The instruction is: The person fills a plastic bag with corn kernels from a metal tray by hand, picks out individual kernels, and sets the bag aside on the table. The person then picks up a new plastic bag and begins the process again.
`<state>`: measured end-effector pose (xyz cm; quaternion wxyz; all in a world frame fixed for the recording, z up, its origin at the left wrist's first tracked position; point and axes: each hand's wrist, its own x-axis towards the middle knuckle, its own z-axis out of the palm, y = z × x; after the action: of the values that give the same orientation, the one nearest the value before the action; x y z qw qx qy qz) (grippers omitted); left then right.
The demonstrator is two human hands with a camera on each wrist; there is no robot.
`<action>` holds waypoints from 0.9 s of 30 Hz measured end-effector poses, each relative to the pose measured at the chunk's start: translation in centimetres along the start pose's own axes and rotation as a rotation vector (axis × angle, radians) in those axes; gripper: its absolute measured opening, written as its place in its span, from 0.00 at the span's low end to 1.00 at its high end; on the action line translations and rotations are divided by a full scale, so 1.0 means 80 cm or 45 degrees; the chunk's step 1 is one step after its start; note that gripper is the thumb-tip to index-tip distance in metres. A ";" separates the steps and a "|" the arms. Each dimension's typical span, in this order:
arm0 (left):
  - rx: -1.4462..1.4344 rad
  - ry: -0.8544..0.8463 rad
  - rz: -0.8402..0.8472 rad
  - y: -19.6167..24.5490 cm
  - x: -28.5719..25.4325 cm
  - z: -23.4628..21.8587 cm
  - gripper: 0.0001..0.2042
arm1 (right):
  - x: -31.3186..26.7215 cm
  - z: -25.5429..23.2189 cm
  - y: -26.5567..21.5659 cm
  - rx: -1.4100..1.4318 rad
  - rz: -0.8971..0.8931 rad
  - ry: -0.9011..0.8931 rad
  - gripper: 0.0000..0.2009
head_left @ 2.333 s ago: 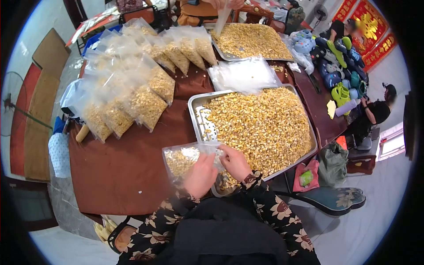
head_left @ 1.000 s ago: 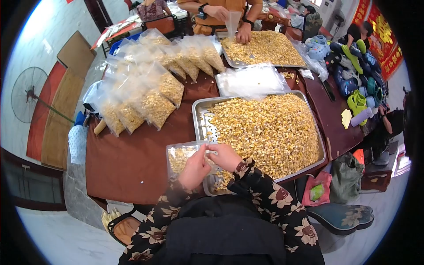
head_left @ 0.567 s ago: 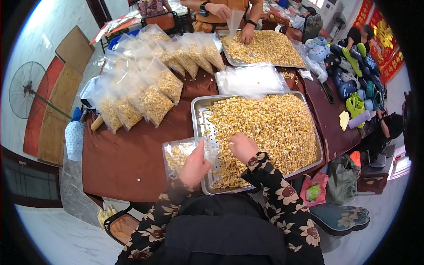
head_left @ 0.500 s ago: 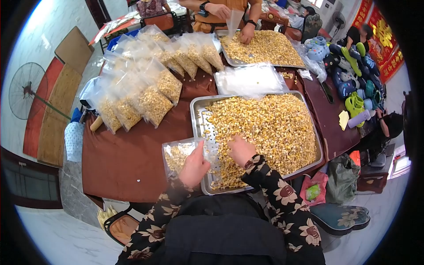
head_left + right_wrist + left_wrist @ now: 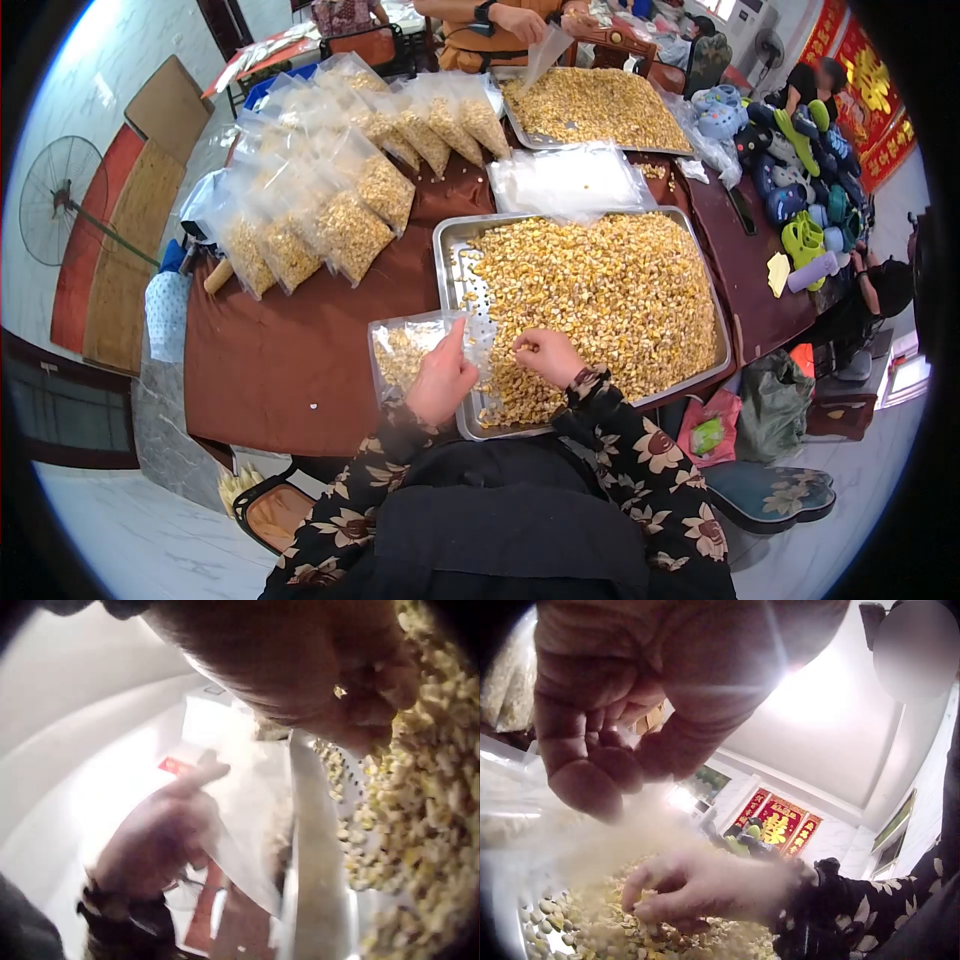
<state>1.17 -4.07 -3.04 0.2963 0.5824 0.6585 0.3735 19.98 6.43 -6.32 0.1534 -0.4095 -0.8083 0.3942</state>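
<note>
My left hand (image 5: 443, 378) grips the open end of a clear plastic bag (image 5: 396, 352), which lies part filled with corn kernels at the left edge of a metal tray (image 5: 443, 285). Loose yellow and whitish corn kernels (image 5: 620, 300) heap up in that tray. Over the heap's near left part, my right hand (image 5: 552, 358) has its fingers and thumb curled together around a few kernels. In the left wrist view, the right hand (image 5: 697, 889) appears just above the corn, beyond the blurred bag. One kernel (image 5: 340, 691) shows against the right hand in the right wrist view.
Filled bags (image 5: 340, 225) stand in rows at the back left. A stack of flat bags (image 5: 570, 180) lies behind the tray. Across the table, a person holds a bag (image 5: 547, 52) beside a second corn tray (image 5: 515, 128). Clogs (image 5: 803, 235) pile up at right.
Earlier both hands met at the bag's mouth; the right hand then reached into the corn and has now drawn back slightly toward me. The person opposite has lifted a hand from the far tray.
</note>
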 end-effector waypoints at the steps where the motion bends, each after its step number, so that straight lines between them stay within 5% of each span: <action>1: 0.002 -0.002 0.002 0.000 0.000 0.000 0.31 | 0.005 -0.011 -0.013 0.118 0.111 -0.091 0.09; 3: -0.008 -0.001 0.001 0.001 -0.001 0.002 0.31 | 0.012 -0.021 -0.033 0.347 0.272 -0.192 0.11; 8: -0.044 -0.019 -0.030 0.004 0.000 -0.002 0.32 | 0.026 -0.013 -0.081 0.386 0.130 -0.252 0.13; 12: -0.093 -0.030 -0.069 0.001 0.000 -0.001 0.32 | 0.029 -0.012 -0.100 0.666 0.244 -0.388 0.14; 16: -0.085 0.005 -0.012 -0.005 -0.002 0.000 0.32 | 0.040 -0.016 -0.066 0.453 0.194 -0.196 0.12; 18: -0.077 0.000 -0.027 -0.004 -0.001 -0.001 0.32 | 0.046 -0.004 -0.032 0.037 -0.033 0.060 0.11; 20: -0.064 -0.006 -0.037 -0.001 0.000 -0.003 0.31 | 0.041 0.011 -0.013 -0.255 -0.029 0.023 0.12; 23: -0.114 -0.027 -0.067 0.003 0.001 -0.007 0.31 | 0.029 0.036 -0.007 -0.927 -0.327 0.024 0.12; 27: -0.130 -0.034 -0.085 0.004 0.000 -0.008 0.31 | 0.012 0.050 -0.004 -0.936 -0.470 -0.100 0.14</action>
<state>0.80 -4.19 -2.39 0.3467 0.5491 0.6536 0.3888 16.90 5.00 -8.73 0.0340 -0.2700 -0.9604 0.0604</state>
